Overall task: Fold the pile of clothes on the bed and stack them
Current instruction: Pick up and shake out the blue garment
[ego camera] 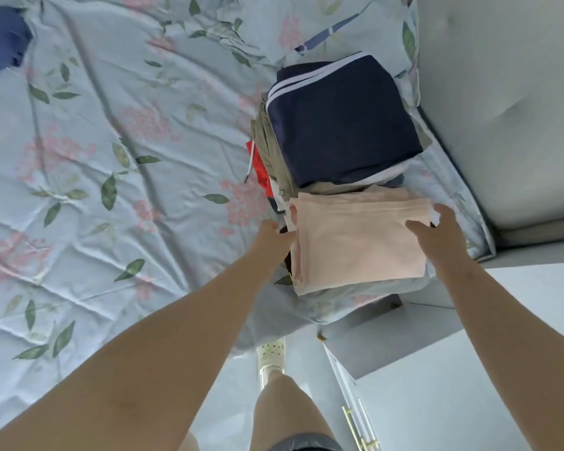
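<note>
My left hand (275, 234) grips the left edge of the folded pink cloth (358, 242), thumb on top. My right hand (438, 231) holds its right edge, thumb laid across the top and fingers down the side. The cloth is at the near corner of the bed (111, 190), just beside the stack (342, 125), which is topped by a navy piece with white stripes.

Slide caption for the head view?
Left hand and right hand hold a folded pink garment at its sides, next to the navy-topped stack on the floral bed.
</note>
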